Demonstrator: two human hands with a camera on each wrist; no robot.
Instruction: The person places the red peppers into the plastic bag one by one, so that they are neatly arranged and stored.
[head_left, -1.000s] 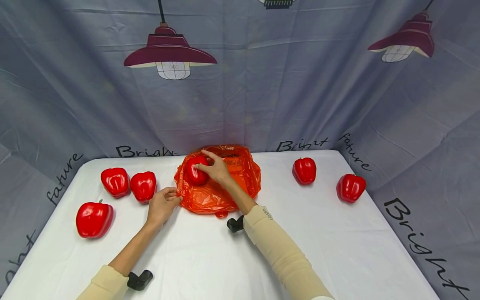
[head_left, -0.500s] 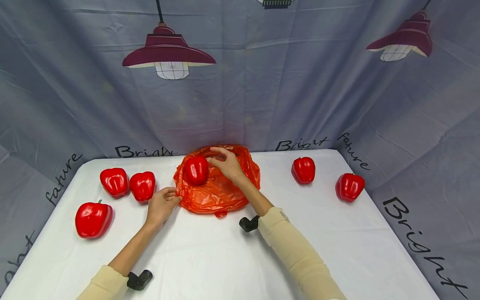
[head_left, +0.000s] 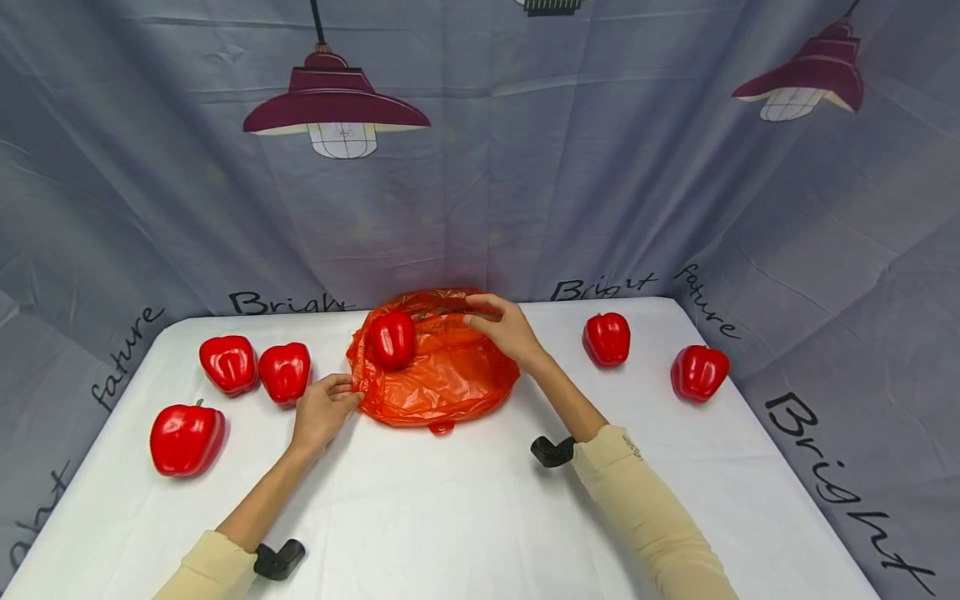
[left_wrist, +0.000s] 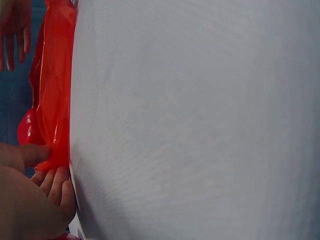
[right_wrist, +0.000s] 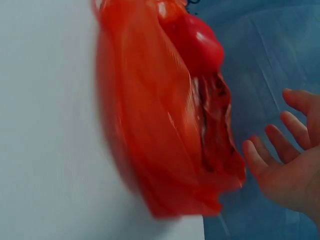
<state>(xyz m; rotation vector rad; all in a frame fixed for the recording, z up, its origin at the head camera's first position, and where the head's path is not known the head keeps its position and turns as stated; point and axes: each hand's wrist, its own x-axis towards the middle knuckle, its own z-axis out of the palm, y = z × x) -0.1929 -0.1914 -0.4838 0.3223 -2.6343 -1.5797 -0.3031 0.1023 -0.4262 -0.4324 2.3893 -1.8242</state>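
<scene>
A thin orange-red plastic bag (head_left: 457, 379) lies with its mouth open at the back middle of the table. Inside its left half rests a glossy red bell pepper (head_left: 393, 340). My left hand (head_left: 324, 414) pinches the bag's left edge; in the left wrist view the thumb (left_wrist: 36, 154) and fingers close on the orange film. Over the bag's right rim is my right hand (head_left: 512, 332), fingers spread and holding nothing. The right wrist view has that hand (right_wrist: 292, 162) beside the bag (right_wrist: 150, 110), with the pepper (right_wrist: 202, 45) showing above its rim.
Left of the bag are a pair of red bell peppers (head_left: 229, 365) close together and a larger pepper (head_left: 187, 440) nearer the front. Two more peppers, one (head_left: 607, 340) inner and one (head_left: 701, 374) outer, stand at right. A grey printed curtain (head_left: 480, 183) hangs behind the white table (head_left: 420, 517).
My right hand has let go of the bell pepper in the bag and moved right, to the bag's right rim. The pepper stays inside, and my left hand keeps its place.
</scene>
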